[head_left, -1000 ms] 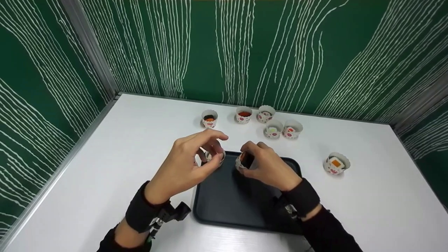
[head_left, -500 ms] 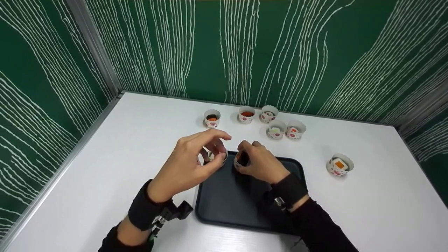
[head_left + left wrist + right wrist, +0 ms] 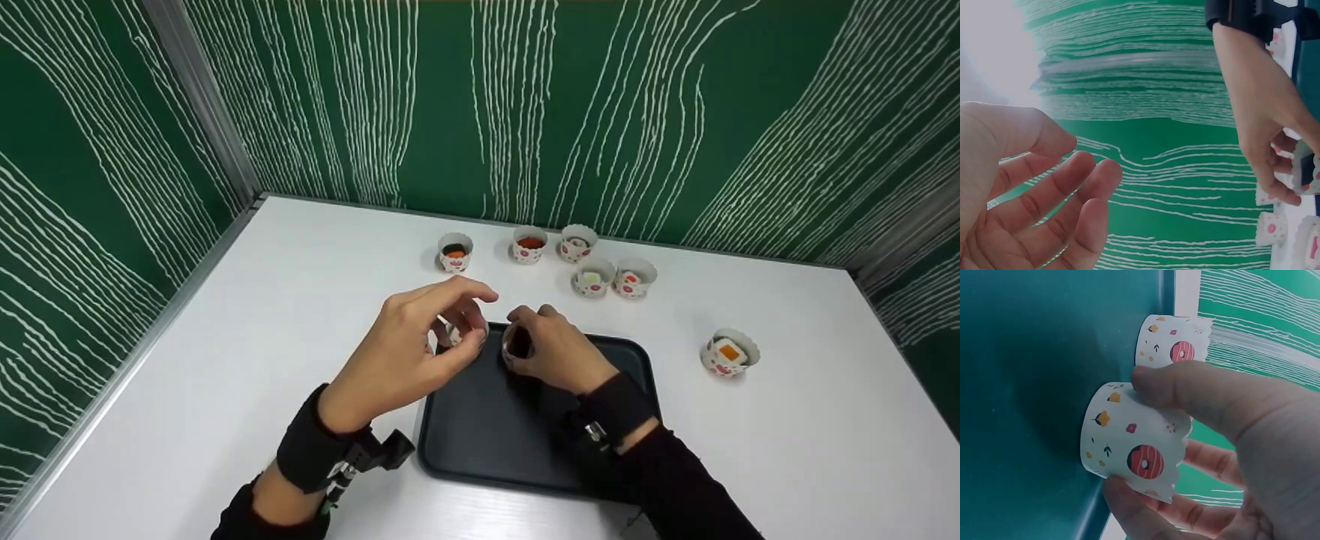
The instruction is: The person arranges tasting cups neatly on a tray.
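My right hand [image 3: 566, 352] grips a white paper cup [image 3: 1123, 444] patterned with a pink donut and flowers, thumb on one side and fingers on the other. Something dark with a bit of orange is inside this cup, partly hidden by the hand. Its base is at the dark tray [image 3: 487, 435], near the back edge; it looks set down there. A second such cup [image 3: 1165, 340] stands just beside it on the tray, mostly covered in the head view by my left hand [image 3: 412, 352]. The left fingers are loosely curled and hold nothing in the left wrist view.
Behind the tray stand several more paper cups: one with orange and dark green filling [image 3: 455, 255], one with red filling [image 3: 529, 246], and a close group [image 3: 592, 277]. A cup with a white and orange piece [image 3: 730, 352] stands at the right. Green walls border the white table [image 3: 322, 262].
My right hand has moved slightly left with the paper cup, bringing it closer to the cup by my left hand. The left hand has kept its pose. The head view has shifted slightly.
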The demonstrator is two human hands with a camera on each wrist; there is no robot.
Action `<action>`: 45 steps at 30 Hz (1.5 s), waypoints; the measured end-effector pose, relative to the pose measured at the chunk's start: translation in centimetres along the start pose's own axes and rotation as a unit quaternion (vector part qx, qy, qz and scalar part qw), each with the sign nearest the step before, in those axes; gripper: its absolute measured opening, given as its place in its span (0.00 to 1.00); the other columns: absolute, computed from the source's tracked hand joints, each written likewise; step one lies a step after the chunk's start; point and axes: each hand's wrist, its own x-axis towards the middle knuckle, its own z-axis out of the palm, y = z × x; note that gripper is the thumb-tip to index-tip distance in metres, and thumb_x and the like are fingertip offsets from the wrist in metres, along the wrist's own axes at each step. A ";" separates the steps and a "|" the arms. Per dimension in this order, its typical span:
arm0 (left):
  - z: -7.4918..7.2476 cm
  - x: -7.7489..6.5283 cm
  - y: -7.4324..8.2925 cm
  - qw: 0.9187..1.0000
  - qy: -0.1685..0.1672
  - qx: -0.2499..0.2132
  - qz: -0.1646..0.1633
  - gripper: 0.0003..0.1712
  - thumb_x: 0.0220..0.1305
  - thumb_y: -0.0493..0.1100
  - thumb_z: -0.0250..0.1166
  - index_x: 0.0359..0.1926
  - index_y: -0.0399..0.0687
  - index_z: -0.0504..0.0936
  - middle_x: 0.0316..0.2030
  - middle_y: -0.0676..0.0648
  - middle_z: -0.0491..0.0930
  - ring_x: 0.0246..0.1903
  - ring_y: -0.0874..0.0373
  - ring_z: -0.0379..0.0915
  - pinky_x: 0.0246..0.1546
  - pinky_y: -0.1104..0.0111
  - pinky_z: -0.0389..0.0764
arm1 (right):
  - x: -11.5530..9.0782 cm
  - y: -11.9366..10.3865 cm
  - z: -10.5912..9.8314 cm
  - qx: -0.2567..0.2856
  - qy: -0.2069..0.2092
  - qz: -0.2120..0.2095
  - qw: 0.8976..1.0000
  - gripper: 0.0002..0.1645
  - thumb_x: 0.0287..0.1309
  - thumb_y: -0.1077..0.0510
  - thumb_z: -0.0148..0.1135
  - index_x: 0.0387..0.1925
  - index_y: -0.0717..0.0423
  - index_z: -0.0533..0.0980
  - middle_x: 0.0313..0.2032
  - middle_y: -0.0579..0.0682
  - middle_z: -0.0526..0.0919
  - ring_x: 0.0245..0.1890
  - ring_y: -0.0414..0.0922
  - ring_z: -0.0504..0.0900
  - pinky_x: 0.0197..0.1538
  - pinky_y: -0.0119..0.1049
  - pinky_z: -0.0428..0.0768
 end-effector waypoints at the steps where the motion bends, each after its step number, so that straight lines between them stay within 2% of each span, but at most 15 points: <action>1: 0.0 0.0 0.0 1.000 0.000 0.000 0.000 0.17 0.69 0.32 0.66 0.57 0.48 0.85 0.35 0.53 0.86 0.36 0.64 0.84 0.35 0.65 0.88 | 0.0 0.0 0.0 0.000 0.001 0.000 1.000 0.30 0.61 0.58 0.76 0.61 0.65 0.78 0.43 0.59 0.86 0.45 0.55 0.81 0.51 0.53 0.84; 15: 0.1 0.1 -0.2 1.000 -0.003 0.000 -0.002 0.17 0.69 0.32 0.67 0.57 0.47 0.85 0.35 0.53 0.86 0.36 0.64 0.84 0.35 0.67 0.87 | -0.2 0.2 0.0 0.002 0.020 -0.004 1.000 0.33 0.58 0.58 0.78 0.63 0.66 0.77 0.47 0.64 0.86 0.47 0.57 0.83 0.51 0.55 0.85; 22: 0.0 0.1 -0.3 1.000 -0.003 0.003 -0.001 0.17 0.70 0.33 0.67 0.57 0.48 0.84 0.36 0.53 0.87 0.37 0.65 0.84 0.35 0.66 0.87 | -0.5 0.4 0.2 0.005 0.033 -0.014 0.999 0.33 0.58 0.59 0.77 0.63 0.66 0.76 0.44 0.63 0.85 0.45 0.57 0.82 0.51 0.55 0.85; 26: 0.0 0.1 -0.4 1.000 -0.006 0.006 -0.003 0.17 0.70 0.34 0.67 0.58 0.49 0.84 0.36 0.54 0.87 0.37 0.65 0.85 0.35 0.65 0.88 | -0.8 0.5 0.3 0.005 0.035 -0.012 0.999 0.37 0.56 0.60 0.79 0.65 0.65 0.75 0.47 0.65 0.84 0.45 0.57 0.82 0.50 0.55 0.84; 35: 0.0 0.2 -0.6 1.000 -0.015 0.013 -0.011 0.17 0.70 0.34 0.68 0.58 0.48 0.85 0.36 0.53 0.87 0.36 0.64 0.85 0.35 0.68 0.87 | -1.9 0.7 -0.5 0.012 0.049 0.001 0.999 0.44 0.56 0.55 0.83 0.69 0.64 0.72 0.45 0.63 0.80 0.37 0.50 0.78 0.44 0.50 0.82; 40: 0.1 0.3 -0.8 1.000 -0.023 0.018 -0.010 0.17 0.70 0.34 0.68 0.58 0.47 0.84 0.37 0.52 0.87 0.36 0.64 0.85 0.35 0.67 0.87 | -2.8 0.6 -1.3 0.026 0.058 0.020 0.998 0.45 0.57 0.51 0.83 0.71 0.63 0.72 0.50 0.66 0.80 0.45 0.56 0.80 0.50 0.54 0.82; 45: 0.2 0.2 -1.0 0.999 -0.029 0.021 -0.011 0.17 0.70 0.34 0.69 0.58 0.47 0.84 0.38 0.52 0.87 0.36 0.64 0.85 0.35 0.66 0.87 | -4.1 0.4 -2.5 0.044 0.083 0.021 0.995 0.40 0.61 0.53 0.80 0.69 0.62 0.74 0.57 0.65 0.81 0.57 0.60 0.82 0.58 0.56 0.82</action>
